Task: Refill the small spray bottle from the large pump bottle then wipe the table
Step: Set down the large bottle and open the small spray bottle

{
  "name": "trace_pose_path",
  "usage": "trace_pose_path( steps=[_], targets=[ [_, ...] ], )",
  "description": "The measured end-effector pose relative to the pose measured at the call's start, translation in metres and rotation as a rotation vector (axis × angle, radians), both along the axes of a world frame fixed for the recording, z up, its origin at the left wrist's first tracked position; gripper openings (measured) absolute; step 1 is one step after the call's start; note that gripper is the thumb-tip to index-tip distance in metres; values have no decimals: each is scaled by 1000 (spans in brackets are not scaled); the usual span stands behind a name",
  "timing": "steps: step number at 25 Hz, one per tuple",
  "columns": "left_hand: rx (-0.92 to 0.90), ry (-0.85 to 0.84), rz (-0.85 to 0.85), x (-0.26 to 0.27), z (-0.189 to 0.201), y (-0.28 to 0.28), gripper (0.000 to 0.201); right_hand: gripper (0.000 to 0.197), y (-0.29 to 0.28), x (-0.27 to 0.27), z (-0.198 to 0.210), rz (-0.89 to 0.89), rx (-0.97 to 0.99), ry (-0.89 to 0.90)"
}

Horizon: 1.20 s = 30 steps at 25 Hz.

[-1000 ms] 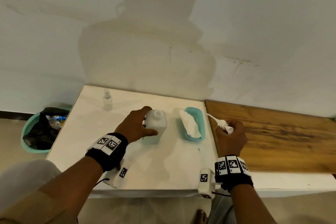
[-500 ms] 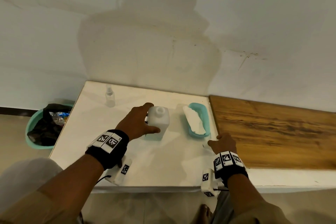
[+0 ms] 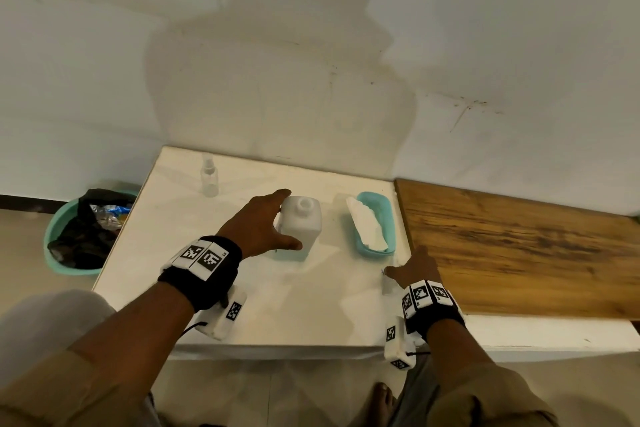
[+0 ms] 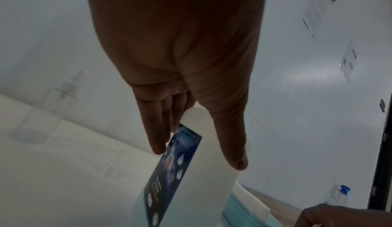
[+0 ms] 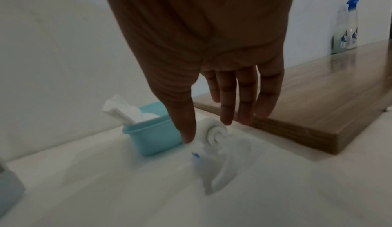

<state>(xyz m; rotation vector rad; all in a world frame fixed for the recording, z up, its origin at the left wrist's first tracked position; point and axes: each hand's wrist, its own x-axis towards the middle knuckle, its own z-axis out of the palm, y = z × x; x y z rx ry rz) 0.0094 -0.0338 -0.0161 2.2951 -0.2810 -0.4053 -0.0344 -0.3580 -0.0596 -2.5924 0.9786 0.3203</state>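
Setting pump head down

R hand (image 5: 203,66) was holding pump head (image 5: 214,135) 1 s ago; now it lies on the table (image 3: 277,305), fingers straight above it. L hand (image 3: 258,225) grips large bottle (image 3: 301,222), neck open. Spray bottle (image 3: 209,178) stands far-left, still capped.

Uncapped white pump bottle (image 3: 300,222) upright; spray bottle (image 3: 209,176) behind.

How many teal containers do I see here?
2. A teal plastic tub holding white tissues sits on the white table; a round teal bin with a black bag stands on the floor left of it.
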Motion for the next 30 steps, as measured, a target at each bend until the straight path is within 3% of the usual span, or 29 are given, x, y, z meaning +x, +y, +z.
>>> trace_pose_path(
  steps=[9, 15, 19, 24, 30],
  targets=[
    [64, -32, -8, -9, 23, 14, 108, 97, 9, 13, 82, 153, -151, -55],
    [22, -69, 80, -15, 30, 51, 102, 39, 93, 32, 137, 470, -130, -465],
    [143, -30, 170, -18, 24, 83, 106, 23, 187, 38, 166, 683, 72, -646],
    [248, -19, 309, -17, 17, 108, 100, 21, 278, 65, 132, 759, 238, -497],
    [336, -11, 232, -14, 13, 117, 93, 53, 325, 109, 76, 873, 80, -288]
  ],
)
